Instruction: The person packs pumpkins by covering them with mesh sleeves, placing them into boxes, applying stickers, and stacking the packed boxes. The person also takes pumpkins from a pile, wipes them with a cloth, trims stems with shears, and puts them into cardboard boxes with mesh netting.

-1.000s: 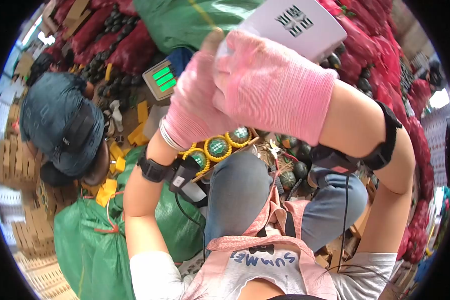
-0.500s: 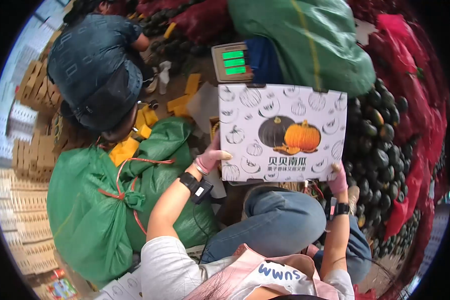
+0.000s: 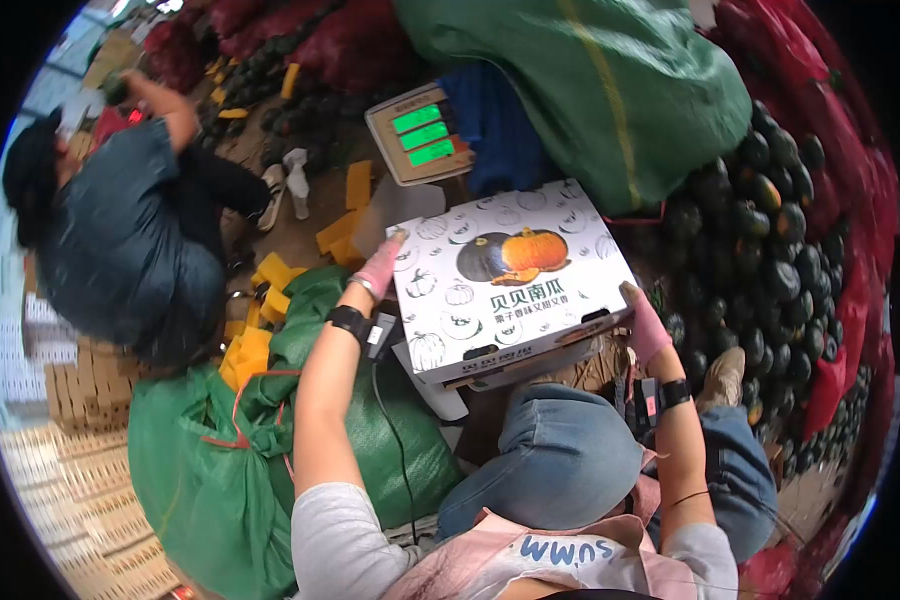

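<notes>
A white cardboard box printed with pumpkins and Chinese text is held between my two hands, its lid shut and its front edge showing. My left hand, in a pink glove with the fingertips showing, grips the left side near the far corner. At the right front corner, my right hand, also in pink, presses against the side. The box is turned slightly and sits over my lap, close to a scale. Whether anything supports it from below is hidden.
Beyond the box stands a scale display with green screens. Green sacks lie at left, another large green sack at the back. Dark green squashes are heaped at right. A co-worker crouches at left, holding up a dark round squash.
The box has tipped from facing me to lying flatter, turned, and shifted left in view. My left hand has slid to a farther spot on its side. The co-worker has raised an arm.
</notes>
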`<state>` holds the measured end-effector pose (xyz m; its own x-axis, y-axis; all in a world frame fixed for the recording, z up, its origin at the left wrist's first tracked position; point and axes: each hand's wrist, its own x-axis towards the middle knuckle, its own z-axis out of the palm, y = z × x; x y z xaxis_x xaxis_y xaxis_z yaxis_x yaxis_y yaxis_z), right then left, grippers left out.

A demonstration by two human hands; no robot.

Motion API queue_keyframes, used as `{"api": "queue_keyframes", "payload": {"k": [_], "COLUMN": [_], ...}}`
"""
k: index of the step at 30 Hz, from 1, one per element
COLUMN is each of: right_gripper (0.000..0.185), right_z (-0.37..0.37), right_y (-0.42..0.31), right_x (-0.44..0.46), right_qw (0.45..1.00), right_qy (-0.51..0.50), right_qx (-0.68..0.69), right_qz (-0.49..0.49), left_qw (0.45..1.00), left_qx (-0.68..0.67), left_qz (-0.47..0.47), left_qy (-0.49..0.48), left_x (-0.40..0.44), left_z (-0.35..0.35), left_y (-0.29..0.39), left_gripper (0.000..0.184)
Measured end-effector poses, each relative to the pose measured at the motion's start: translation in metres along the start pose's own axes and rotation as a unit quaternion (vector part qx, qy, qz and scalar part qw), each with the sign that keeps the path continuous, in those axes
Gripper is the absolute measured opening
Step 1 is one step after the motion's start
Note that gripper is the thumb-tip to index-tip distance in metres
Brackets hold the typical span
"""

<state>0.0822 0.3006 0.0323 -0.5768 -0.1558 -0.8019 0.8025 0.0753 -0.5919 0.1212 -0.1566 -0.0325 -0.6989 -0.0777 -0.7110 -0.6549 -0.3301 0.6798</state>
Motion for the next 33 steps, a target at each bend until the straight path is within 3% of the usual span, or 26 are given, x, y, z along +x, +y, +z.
{"api": "queue_keyframes", "payload": {"k": [1, 3, 5, 6, 8, 9, 10, 12, 13, 15, 23, 27, 31, 33], "right_gripper": [0.062, 0.061, 0.064, 0.069, 0.073, 0.079, 0.083, 0.093, 0.085, 0.074, 0.039, 0.051, 0.056, 0.054], "right_z": [-0.004, 0.002, -0.003, -0.009, -0.016, -0.008, -0.012, -0.018, -0.014, -0.019, -0.002, 0.004, 0.003, 0.011], "right_y": [-0.001, -0.019, -0.014, -0.007, 0.001, -0.015, -0.018, -0.012, 0.002, 0.018, 0.04, 0.049, 0.043, 0.042], "right_x": [0.004, -0.007, -0.014, -0.002, 0.009, -0.006, -0.019, -0.014, 0.005, 0.011, 0.019, 0.035, 0.044, 0.031], "right_qw": [1.0, 0.991, 0.994, 0.99, 0.989, 0.982, 0.986, 0.98, 0.968, 0.971, 0.948, 0.959, 0.969, 0.969], "right_qy": [-0.012, -0.008, -0.083, -0.065, -0.072, -0.063, -0.124, -0.149, -0.056, -0.111, -0.048, -0.023, -0.021, -0.007], "right_qx": [-0.01, -0.035, -0.017, 0.046, 0.013, 0.019, 0.002, 0.029, 0.103, 0.162, 0.308, 0.268, 0.234, 0.241], "right_qz": [0.017, 0.131, 0.072, 0.118, 0.128, 0.178, 0.109, 0.125, 0.221, 0.139, 0.071, 0.091, 0.075, 0.047], "left_qw": [0.999, 0.992, 0.99, 0.994, 0.987, 0.987, 0.986, 0.984, 0.982, 0.982, 0.986, 0.983, 0.991, 0.993], "left_qx": [0.015, 0.085, 0.079, 0.035, -0.011, -0.009, -0.007, -0.015, -0.024, 0.002, 0.0, -0.031, -0.067, -0.086], "left_qz": [-0.024, -0.094, -0.118, -0.093, -0.043, -0.045, -0.043, -0.045, -0.052, -0.049, -0.022, 0.02, 0.041, -0.073], "left_qy": [-0.03, 0.019, 0.016, -0.048, -0.156, -0.157, -0.16, -0.173, -0.183, -0.183, -0.168, -0.18, -0.108, -0.023], "left_x": [-0.011, -0.017, -0.009, -0.012, -0.024, -0.022, -0.019, -0.014, -0.013, -0.014, -0.009, -0.017, -0.021, -0.002], "left_z": [0.005, 0.004, -0.006, -0.001, 0.015, 0.012, 0.009, 0.006, 0.006, 0.005, -0.005, -0.001, -0.004, -0.041], "left_y": [0.013, 0.027, 0.026, 0.026, 0.031, 0.032, 0.032, 0.03, 0.031, 0.033, 0.032, 0.028, 0.0, -0.034], "left_gripper": [0.062, 0.067, 0.067, 0.068, 0.066, 0.065, 0.065, 0.065, 0.065, 0.067, 0.066, 0.064, 0.066, 0.059]}}
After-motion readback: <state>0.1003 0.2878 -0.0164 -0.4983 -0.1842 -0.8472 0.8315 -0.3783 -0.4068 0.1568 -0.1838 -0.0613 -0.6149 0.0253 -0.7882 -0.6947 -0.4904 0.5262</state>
